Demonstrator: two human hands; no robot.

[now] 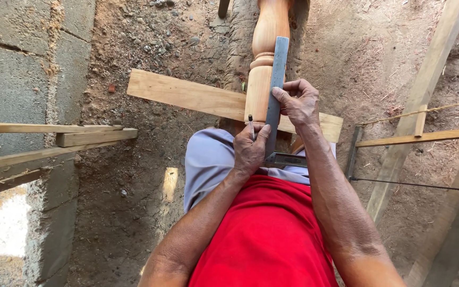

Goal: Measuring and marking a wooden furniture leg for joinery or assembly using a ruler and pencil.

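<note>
Turned wooden baluster (pixel 264 58), pale, running toward 12 o'clock from the person's lap, resting across a flat plank (pixel 187 95). Steel try square (pixel 276 85) laid along its squared end, blade pressed flat by the right hand (pixel 299 103), fingers closed on the blade, evidently to steady it. Left hand (pixel 249 151) pinches a pencil (pixel 251 123) at the blade's 9 o'clock edge. Hacksaw (pixel 399 183) lies at 3 o'clock.

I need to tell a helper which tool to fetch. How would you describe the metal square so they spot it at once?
Find the turned wooden post lying on the plank ahead of the person's knees. The metal square lies along it, pressed by the right hand; the left hand holds a pencil. It is the only flat grey steel blade among wood.
</note>
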